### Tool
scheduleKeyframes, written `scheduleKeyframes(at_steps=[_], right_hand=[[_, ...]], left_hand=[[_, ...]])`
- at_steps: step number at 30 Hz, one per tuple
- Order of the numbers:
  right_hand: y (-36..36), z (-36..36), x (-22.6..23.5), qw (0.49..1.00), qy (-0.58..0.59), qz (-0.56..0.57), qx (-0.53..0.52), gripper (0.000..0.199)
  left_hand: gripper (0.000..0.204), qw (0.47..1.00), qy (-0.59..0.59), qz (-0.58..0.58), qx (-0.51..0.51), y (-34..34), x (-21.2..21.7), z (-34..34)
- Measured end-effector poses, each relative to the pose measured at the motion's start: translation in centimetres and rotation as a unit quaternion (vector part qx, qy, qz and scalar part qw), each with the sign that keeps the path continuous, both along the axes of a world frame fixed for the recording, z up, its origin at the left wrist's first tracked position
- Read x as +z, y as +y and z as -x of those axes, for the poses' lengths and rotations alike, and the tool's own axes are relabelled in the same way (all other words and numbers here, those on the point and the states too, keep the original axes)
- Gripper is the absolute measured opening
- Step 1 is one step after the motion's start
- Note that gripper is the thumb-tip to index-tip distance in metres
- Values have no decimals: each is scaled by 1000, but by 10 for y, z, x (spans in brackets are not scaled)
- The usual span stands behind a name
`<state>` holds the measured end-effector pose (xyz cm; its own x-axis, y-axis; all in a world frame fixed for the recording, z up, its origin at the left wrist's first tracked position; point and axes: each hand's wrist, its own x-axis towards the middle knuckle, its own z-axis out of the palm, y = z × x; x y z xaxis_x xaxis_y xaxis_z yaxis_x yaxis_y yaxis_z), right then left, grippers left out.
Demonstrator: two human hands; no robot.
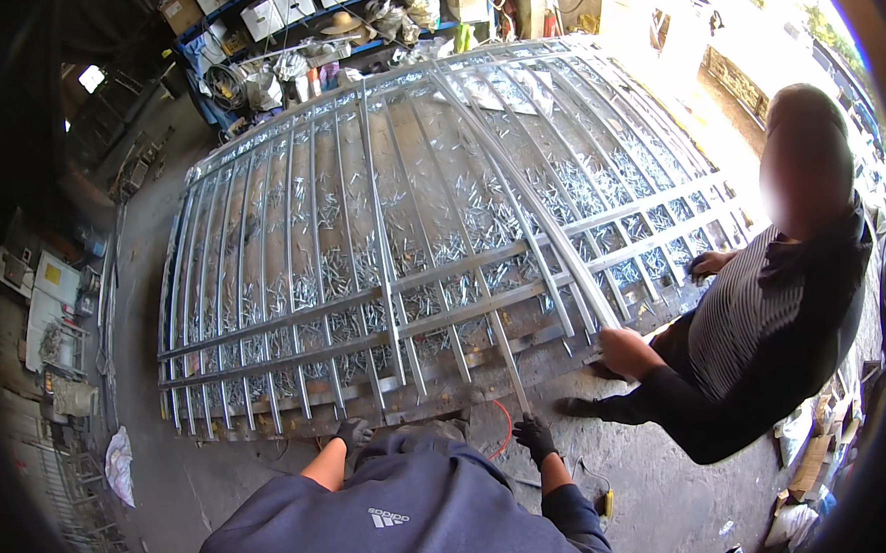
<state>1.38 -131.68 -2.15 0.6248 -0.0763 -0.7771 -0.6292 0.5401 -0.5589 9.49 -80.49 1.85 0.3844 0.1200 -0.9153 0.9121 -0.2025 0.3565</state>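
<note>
- Right hand (535, 437), gloved: fingers closed on the near end of a bar (507, 356).
- Left hand (355, 433), gloved: at the frame's near edge; its grip cannot be told.
- Frame (464, 311), including that bar: spread over the worktop (445, 136), strewn with metal bits (578, 178).
- Co-worker (762, 313): close on the right, one hand on a long tube (555, 237) slanting over the frame.
- Red hose (504, 432): on the floor between the hands.
- Loaded shelves (350, 46): behind.
</note>
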Motion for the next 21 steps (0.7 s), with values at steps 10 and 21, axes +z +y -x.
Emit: scheduleKeyframes(at_steps=[10,21], right_hand=[[28,-22,-15,991,36,66,-106,28],[19,-5,-93,834,-191,485,180,28]], left_hand=[[35,993,-60,78,66,27,14,-22],[36,984,-108,121,76,3,43,-104]])
